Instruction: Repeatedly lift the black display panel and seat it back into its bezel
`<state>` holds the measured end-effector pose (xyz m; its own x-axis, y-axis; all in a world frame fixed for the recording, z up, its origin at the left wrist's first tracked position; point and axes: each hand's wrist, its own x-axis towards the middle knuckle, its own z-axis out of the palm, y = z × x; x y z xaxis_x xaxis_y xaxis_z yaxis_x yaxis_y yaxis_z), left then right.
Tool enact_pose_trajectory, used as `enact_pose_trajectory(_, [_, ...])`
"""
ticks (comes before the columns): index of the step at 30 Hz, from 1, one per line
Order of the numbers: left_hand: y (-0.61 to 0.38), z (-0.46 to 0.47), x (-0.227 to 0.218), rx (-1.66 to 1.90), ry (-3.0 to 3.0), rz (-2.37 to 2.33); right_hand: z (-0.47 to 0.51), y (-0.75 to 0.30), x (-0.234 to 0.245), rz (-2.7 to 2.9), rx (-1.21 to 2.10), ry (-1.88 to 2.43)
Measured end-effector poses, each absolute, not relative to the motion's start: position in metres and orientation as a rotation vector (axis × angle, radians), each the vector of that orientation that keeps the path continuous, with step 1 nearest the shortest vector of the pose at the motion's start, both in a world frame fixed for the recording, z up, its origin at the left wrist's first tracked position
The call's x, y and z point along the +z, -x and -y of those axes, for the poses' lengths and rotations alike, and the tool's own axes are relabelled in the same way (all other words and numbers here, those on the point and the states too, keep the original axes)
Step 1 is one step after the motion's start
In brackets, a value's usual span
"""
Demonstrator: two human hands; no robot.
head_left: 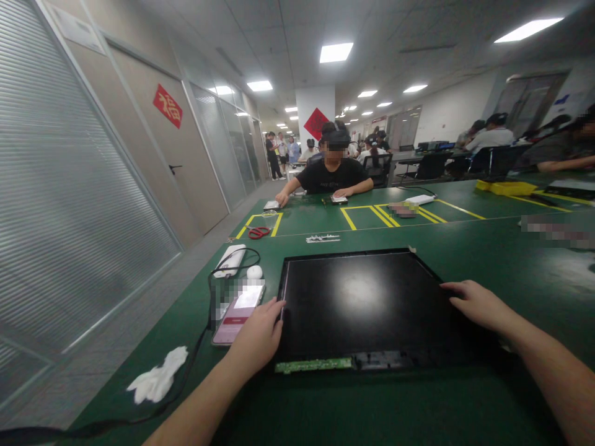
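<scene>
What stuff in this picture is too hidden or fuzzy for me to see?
All in the head view:
Underside of the black panel: hidden by the panel's own top.
Writing on the phone: too small, and pixel blocks hide its upper left.
Tiny parts on the green circuit strip: too small.
Where the black cable goes: cut off by the left edge.

Only one sign reads clearly: the gold character 福 on a red diamond [168,106] on the door [193,155], far beyond and left of the left hand [259,331]. Lettering on the black T-shirt [325,181], well beyond that hand, and on the phone [231,326] just beside it is illegible.
</scene>
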<state>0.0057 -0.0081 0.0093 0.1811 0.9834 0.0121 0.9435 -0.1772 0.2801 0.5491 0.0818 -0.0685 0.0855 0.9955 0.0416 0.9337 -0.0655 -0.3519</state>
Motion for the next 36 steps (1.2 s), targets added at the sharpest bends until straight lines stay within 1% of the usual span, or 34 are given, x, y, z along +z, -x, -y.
enact_pose_trajectory(6, [-0.005,0.008,0.009,0.297,-2.242,-1.851,-0.085,-0.553,-0.070,1.796,0.587,2.041])
enact_pose_trajectory(10, [-0.004,0.006,0.008,0.331,-2.232,-1.839,-0.082,-0.551,-0.071,1.660,0.707,2.035])
enact_pose_trajectory(18, [-0.003,0.004,0.001,0.355,-2.268,-1.855,-0.082,-0.550,-0.070,1.569,0.747,1.968])
enact_pose_trajectory(23, [-0.004,0.005,0.005,0.385,-2.255,-1.867,-0.079,-0.544,-0.063,1.570,0.739,1.981])
enact_pose_trajectory(32, [-0.006,0.005,0.002,0.333,-2.256,-1.887,-0.075,-0.542,-0.056,1.592,0.724,2.008])
enact_pose_trajectory(36, [-0.004,0.004,0.001,0.415,-2.207,-1.847,-0.074,-0.542,-0.053,1.594,0.744,1.996])
